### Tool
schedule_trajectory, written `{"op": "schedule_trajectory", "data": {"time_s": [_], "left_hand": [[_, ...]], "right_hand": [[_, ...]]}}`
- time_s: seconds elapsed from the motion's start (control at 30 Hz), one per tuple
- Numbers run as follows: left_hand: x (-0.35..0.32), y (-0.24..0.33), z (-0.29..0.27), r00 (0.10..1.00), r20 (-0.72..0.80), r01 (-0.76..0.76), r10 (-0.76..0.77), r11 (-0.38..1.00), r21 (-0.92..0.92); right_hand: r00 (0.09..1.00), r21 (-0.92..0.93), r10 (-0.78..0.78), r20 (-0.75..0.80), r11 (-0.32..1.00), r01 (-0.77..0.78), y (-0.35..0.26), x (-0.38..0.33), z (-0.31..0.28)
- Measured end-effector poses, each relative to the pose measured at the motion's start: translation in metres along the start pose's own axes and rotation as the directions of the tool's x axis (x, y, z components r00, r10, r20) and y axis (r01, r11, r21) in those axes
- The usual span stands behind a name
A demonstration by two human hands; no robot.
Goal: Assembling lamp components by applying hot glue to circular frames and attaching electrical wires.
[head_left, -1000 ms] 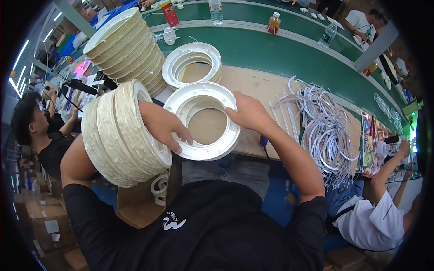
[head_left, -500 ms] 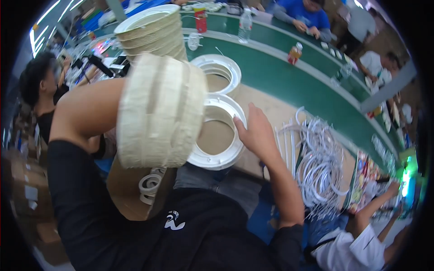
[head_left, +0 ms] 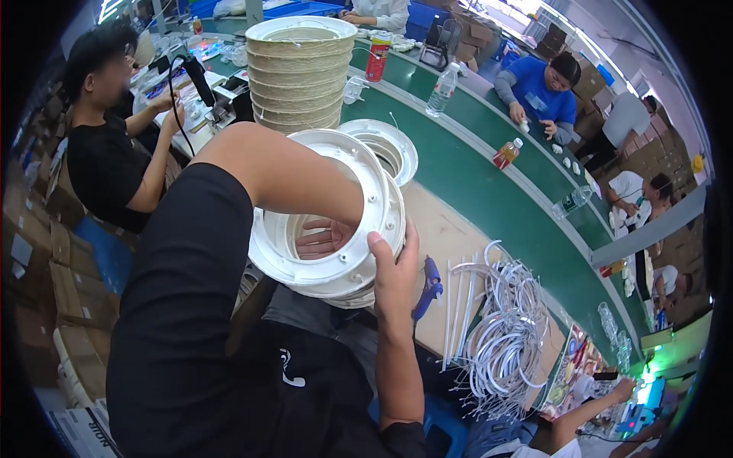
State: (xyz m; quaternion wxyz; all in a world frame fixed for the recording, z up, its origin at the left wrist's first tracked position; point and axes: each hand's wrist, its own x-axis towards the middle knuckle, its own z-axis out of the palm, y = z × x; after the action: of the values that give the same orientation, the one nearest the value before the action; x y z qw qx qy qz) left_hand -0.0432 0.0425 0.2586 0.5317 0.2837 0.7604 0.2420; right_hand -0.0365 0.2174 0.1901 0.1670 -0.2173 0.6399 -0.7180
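My left arm reaches through the middle of a white ring-shaped frame (head_left: 336,273) whose outer side is wrapped in cream cord. Inside the opening, my left hand (head_left: 322,238) shows its palm with fingers stretched out. My right hand (head_left: 394,275) grips the frame's right edge, thumb on the white rim and fingers round the outer side. Another rim edge shows close behind, and I cannot tell whether it is a separate frame. Just beyond lies a second white ring frame (head_left: 408,146). A tall stack of cord-wrapped frames (head_left: 299,84) stands behind my left forearm.
A blue glue gun (head_left: 429,288) lies right of my hand on a brown board (head_left: 444,229). Coiled white tubes (head_left: 508,328) are heaped further right. On the green bench (head_left: 458,164) stand a red can (head_left: 377,59) and bottles. A co-worker (head_left: 107,130) sits at left.
My left arm, with the cord-wrapped frame round it, has come down and the frame's white rim now faces me. My right hand has closed on the edge. The view has shifted.
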Motion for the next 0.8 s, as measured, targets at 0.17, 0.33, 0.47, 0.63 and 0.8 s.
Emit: {"op": "schedule_trajectory", "data": {"time_s": [0.17,0.33,0.47,0.63,0.8], "left_hand": [[0.018,-0.003,-0.024,0.963,0.064,0.255,-0.261,0.963,0.090],[0.033,-0.012,-0.036,0.854,0.132,0.470,-0.504,0.854,0.222],[0.006,0.001,-0.043,0.950,-0.079,0.307,-0.302,0.856,0.417],[-0.115,0.021,0.030,0.343,-0.919,-0.217,0.196,0.968,0.125],[-0.040,-0.103,0.151,-0.361,-0.911,-0.731,-0.201,0.668,0.142]], "right_hand": [[0.980,0.009,0.022,-0.196,1.000,-0.021,-0.013,-0.008,0.000],[0.981,0.131,0.040,-0.191,0.991,-0.015,-0.007,-0.003,-0.002],[0.980,0.124,0.063,-0.191,0.991,-0.039,0.002,0.002,-0.016],[0.976,-0.055,0.020,-0.218,0.998,-0.032,-0.011,-0.001,-0.021],[0.980,-0.492,-0.131,-0.153,0.869,0.039,0.003,-0.002,-0.030]]}}
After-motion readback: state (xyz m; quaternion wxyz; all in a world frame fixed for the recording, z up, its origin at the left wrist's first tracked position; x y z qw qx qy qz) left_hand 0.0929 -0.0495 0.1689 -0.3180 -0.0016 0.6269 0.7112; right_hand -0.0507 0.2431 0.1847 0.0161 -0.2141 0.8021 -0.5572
